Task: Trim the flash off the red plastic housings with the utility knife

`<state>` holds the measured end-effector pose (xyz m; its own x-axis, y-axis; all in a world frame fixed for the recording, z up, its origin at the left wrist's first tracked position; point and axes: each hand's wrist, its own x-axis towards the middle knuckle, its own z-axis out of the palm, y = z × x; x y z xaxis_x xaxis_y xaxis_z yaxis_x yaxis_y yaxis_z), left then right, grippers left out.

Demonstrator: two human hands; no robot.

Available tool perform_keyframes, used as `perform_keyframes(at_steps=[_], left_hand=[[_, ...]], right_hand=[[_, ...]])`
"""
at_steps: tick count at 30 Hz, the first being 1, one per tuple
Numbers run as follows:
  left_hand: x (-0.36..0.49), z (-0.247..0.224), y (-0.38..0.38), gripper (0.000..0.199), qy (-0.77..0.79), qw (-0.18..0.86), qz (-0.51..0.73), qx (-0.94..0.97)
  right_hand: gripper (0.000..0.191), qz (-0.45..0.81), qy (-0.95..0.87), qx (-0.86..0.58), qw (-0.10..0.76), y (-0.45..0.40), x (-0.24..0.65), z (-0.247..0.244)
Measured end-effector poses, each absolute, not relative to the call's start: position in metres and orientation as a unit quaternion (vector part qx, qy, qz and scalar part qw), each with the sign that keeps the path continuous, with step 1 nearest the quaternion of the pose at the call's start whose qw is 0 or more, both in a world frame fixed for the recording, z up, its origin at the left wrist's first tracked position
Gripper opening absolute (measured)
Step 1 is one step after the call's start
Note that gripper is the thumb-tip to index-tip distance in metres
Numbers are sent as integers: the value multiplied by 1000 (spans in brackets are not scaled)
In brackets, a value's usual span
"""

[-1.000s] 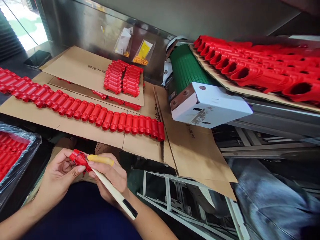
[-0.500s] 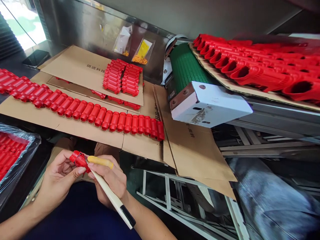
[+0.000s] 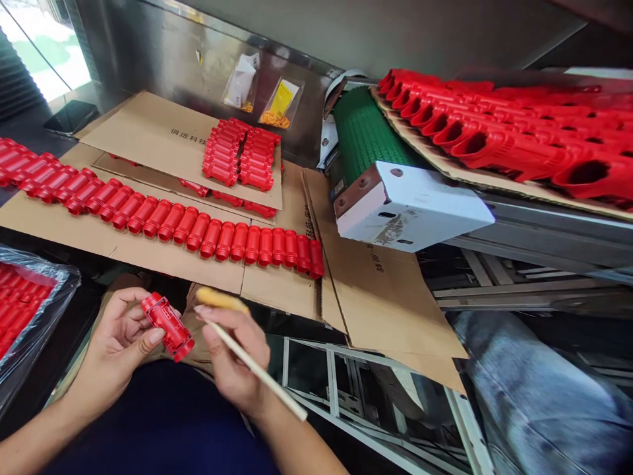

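Observation:
A red plastic tube-shaped part (image 3: 169, 327) is held tilted in my left hand (image 3: 119, 336), pinched near its upper end between thumb and fingers. Dark lines and a raised panel show on its upward side. My right hand (image 3: 240, 356) is closed around a slim cream stick-like tool (image 3: 262, 376), just right of the part and apart from it. The tool's working tip is not clear. A yellow finger cot (image 3: 221, 299) covers my right index finger, blurred by motion. Beyond both hands, a long row of similar red parts (image 3: 196, 229) lies on cardboard.
More red parts (image 3: 238, 154) sit on a cardboard sheet (image 3: 143, 128) behind the row. At right, a conveyor with green belt (image 3: 368, 132) carries a tray of red parts (image 3: 524, 142). A plastic-lined box (image 3: 64, 280) stands at left. Another person's denim-covered leg (image 3: 539, 396) is at lower right.
My right hand has drawn the cream tool away from the red part, to the right. The part stays in my left hand, with its lower end now uncovered.

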<state>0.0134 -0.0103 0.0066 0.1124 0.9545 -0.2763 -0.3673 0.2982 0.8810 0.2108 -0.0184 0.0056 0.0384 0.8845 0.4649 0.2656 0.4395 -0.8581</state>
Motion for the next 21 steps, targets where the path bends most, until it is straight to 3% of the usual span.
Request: perform_keyframes(at_steps=[4,8,10,12,16,18,21], left_hand=[[3,0,-7,41,415,764,401,289],[-5,2,-6,53,423,809,341,222],[-4,7,-8,75,418,796,371,231],[-1,12,-9,81,436,746,418,281],[6,13,-7,36,503,652,486,292],[7,12,-5,31,499,656,500,267],[9,14,-4,33,489,668,501,252]], right_hand=[[12,394,-568,-536,484,-6,221,12],[34,642,-438,-497,385,3,219,7],[40,676,-398,-498,369,1,216,3],[36,635,-435,-514,378,-5,213,2],[11,378,-644,-501,438,-15,215,11],[23,266,-709,-449,474,-18,218,15],[36,231,-736,-386,506,-18,219,16]])
